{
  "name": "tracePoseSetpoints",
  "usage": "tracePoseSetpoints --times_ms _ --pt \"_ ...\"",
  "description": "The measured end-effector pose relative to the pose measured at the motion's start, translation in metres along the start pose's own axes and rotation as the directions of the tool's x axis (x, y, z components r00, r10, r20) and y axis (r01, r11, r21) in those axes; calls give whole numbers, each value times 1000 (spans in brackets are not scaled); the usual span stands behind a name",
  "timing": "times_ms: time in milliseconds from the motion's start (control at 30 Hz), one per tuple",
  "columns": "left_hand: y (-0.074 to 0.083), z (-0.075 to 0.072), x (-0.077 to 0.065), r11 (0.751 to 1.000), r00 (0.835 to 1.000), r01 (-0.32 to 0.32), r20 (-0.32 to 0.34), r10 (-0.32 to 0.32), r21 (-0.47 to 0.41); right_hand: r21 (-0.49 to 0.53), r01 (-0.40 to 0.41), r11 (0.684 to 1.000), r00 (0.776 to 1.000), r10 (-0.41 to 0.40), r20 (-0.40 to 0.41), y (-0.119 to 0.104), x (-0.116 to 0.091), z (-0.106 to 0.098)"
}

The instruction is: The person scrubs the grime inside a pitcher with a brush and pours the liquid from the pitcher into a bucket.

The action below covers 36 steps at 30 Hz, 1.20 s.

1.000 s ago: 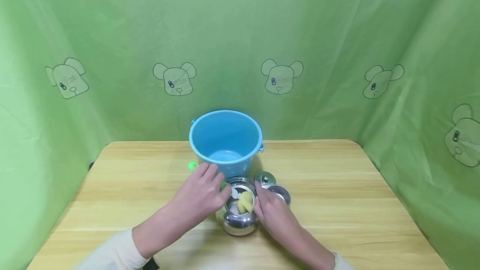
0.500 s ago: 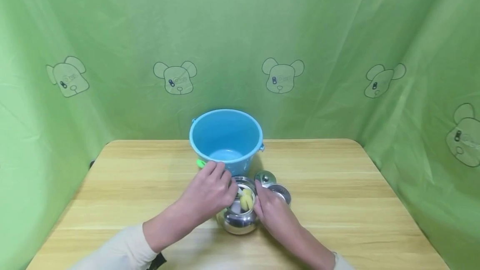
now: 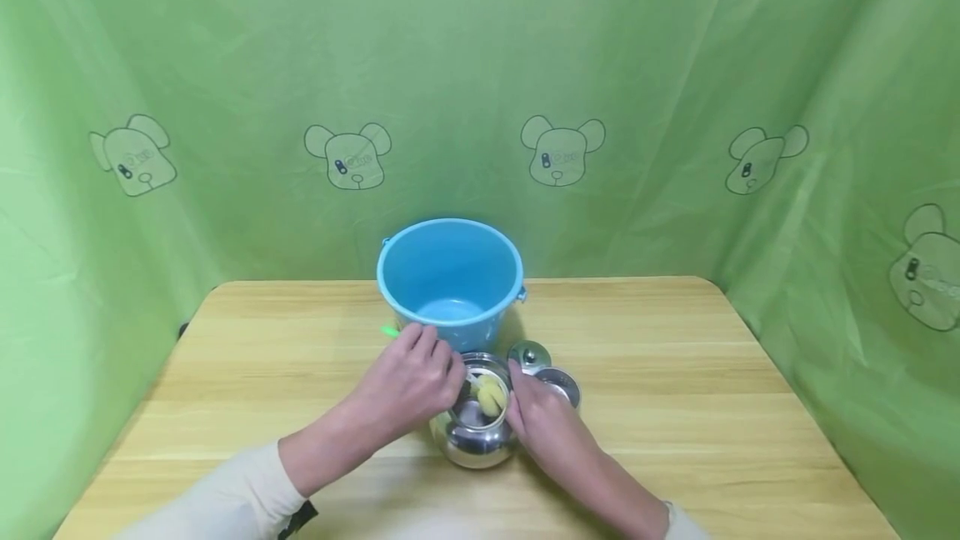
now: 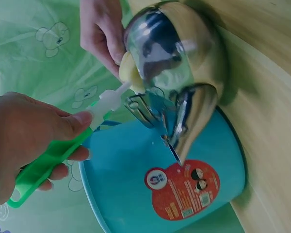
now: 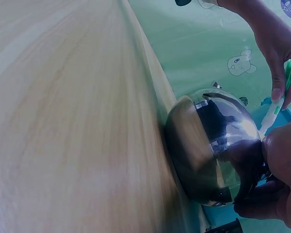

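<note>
My left hand (image 3: 401, 386) grips the green handle (image 4: 51, 160) of a sponge bottle brush. Its white neck (image 4: 109, 101) slants towards the pot, and its yellow sponge head (image 3: 491, 397) is at the mouth of a shiny steel teapot (image 3: 477, 447). The teapot stands upright on the table with its spout (image 4: 196, 114) towards the bucket. My right hand (image 3: 551, 423) grips the teapot at the right of its rim; the right wrist view shows fingers (image 5: 259, 206) against the steel side (image 5: 213, 145).
Close behind the teapot stands a light blue bucket (image 3: 390, 273) with a red label (image 4: 186, 189). A round steel lid (image 3: 531, 353) and a small steel cup (image 3: 573, 388) lie right of the pot on the wooden table (image 3: 675, 407). Green curtains (image 3: 465, 48) surround the table.
My left hand has moved the brush right, then slightly back left, and the sponge head has shifted and turned at the teapot's mouth. My right hand has kept its grip.
</note>
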State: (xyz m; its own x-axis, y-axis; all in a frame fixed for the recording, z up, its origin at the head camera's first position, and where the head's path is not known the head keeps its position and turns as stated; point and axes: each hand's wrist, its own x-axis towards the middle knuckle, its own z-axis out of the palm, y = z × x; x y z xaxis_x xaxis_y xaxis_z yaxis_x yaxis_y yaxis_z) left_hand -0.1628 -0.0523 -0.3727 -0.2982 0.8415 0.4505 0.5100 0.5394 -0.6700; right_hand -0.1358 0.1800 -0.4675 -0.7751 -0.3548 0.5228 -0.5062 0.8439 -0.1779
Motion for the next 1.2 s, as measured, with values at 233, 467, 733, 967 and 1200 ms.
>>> tracePoseSetpoints --times_ms 233,467,733,967,1200 --pt "-4 -4 -3 995 995 -77 71 72 63 10 -17 1000 1000 17 13 -2 2 0" --pt "-2 -17 3 965 966 -200 196 166 168 13 -22 1000 1000 22 11 -2 2 0" --pt "-5 -25 14 910 935 -327 228 273 254 11 -42 999 999 42 25 -3 2 -1" --pt "-6 -31 23 875 907 -401 248 340 271 -4 -28 1000 1000 28 11 -2 2 0" --pt "-6 -31 28 841 879 -467 247 408 272 -6 -33 999 999 33 18 -2 1 -1"
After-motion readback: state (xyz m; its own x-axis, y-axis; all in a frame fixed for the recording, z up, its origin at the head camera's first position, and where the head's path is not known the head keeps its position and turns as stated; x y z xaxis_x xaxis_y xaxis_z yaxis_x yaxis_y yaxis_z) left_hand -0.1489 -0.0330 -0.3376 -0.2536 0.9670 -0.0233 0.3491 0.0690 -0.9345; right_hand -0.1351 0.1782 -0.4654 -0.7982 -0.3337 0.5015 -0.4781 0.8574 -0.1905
